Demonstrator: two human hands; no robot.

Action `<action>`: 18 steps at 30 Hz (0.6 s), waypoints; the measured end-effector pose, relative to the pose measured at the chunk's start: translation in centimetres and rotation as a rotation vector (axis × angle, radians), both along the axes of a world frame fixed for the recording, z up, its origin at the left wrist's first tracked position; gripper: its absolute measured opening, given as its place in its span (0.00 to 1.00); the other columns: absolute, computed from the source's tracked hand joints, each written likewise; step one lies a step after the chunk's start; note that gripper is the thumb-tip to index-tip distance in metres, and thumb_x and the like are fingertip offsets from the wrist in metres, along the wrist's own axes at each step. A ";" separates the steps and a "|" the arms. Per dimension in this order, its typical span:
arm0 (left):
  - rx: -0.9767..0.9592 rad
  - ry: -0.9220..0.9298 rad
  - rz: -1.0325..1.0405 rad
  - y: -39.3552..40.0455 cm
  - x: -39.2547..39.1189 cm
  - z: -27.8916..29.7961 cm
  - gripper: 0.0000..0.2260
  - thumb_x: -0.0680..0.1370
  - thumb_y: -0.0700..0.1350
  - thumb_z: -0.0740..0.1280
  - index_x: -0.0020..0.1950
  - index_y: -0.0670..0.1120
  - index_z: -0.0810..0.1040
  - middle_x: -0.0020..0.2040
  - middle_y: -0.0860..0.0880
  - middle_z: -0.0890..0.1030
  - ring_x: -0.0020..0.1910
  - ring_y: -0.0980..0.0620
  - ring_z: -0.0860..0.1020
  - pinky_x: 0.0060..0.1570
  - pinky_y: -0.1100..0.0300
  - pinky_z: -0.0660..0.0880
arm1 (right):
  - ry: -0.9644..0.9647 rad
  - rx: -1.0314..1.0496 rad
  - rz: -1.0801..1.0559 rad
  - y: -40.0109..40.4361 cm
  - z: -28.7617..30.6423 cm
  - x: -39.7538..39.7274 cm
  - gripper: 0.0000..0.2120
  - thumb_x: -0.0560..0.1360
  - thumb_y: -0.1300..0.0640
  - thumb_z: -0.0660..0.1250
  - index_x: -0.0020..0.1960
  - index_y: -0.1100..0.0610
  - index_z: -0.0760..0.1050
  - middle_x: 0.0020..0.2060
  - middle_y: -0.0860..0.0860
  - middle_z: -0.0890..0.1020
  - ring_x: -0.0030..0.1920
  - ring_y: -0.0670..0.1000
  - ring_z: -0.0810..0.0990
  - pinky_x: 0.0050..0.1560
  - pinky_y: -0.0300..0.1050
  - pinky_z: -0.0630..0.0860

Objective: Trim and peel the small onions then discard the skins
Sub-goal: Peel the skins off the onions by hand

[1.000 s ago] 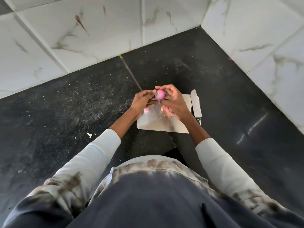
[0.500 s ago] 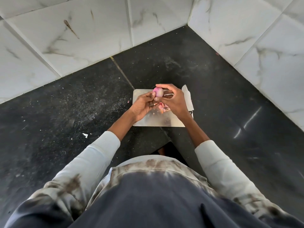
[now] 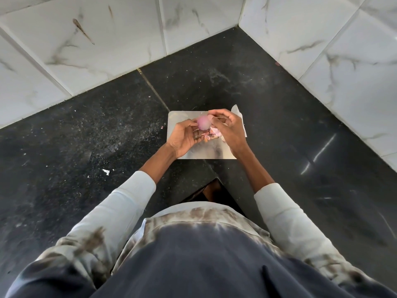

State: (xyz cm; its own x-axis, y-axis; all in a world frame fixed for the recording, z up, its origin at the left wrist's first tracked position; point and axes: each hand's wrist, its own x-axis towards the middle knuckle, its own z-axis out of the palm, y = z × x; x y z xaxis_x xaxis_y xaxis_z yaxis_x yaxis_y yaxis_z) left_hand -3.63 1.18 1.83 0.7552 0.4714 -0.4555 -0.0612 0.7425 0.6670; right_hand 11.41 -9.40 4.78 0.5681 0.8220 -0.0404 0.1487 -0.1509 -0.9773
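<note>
Pink and peeled, the small onion (image 3: 203,123) hangs just above the steel board (image 3: 206,150), pinched by the left hand (image 3: 185,137) and the right hand (image 3: 228,130). Loose skins (image 3: 212,134) lie on the board beneath the hands; a knife blade (image 3: 238,114) lies along the board's right edge.

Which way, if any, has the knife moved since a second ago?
No. The knife still lies along the board's right edge, partly behind the right hand.

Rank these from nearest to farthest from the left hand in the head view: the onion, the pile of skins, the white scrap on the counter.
From the left hand:
1. Onion, held at its fingertips.
2. Pile of skins, just right, on the board.
3. White scrap, off to the left, nearer the person.
</note>
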 end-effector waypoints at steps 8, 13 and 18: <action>0.091 -0.007 0.037 -1.0 0.5 0.3 0.11 0.87 0.44 0.63 0.66 0.43 0.81 0.55 0.44 0.86 0.53 0.49 0.83 0.50 0.58 0.83 | -0.078 0.011 0.020 -0.3 0.4 -0.2 0.13 0.76 0.53 0.79 0.58 0.55 0.86 0.55 0.49 0.86 0.56 0.46 0.86 0.59 0.43 0.83; 0.065 -0.079 0.064 -1.1 0.4 0.2 0.18 0.87 0.41 0.65 0.77 0.39 0.74 0.65 0.41 0.82 0.59 0.47 0.85 0.59 0.52 0.85 | -0.036 0.030 0.033 -0.5 0.5 -0.1 0.10 0.78 0.55 0.77 0.58 0.53 0.87 0.55 0.50 0.86 0.57 0.49 0.86 0.60 0.49 0.84; -0.020 -0.039 0.121 -1.2 0.1 0.3 0.17 0.86 0.40 0.65 0.76 0.44 0.74 0.62 0.43 0.83 0.52 0.49 0.86 0.47 0.59 0.84 | -0.031 0.011 -0.021 -0.5 0.1 0.2 0.08 0.81 0.60 0.71 0.57 0.55 0.87 0.53 0.48 0.88 0.56 0.49 0.87 0.61 0.58 0.84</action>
State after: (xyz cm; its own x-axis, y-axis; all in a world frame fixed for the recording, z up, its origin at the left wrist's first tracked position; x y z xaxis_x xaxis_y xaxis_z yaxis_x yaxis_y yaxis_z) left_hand -3.56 0.00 2.13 0.7106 0.5517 -0.4366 -0.1771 0.7409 0.6479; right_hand 11.59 -9.90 4.90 0.5860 0.8102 -0.0133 0.1761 -0.1434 -0.9739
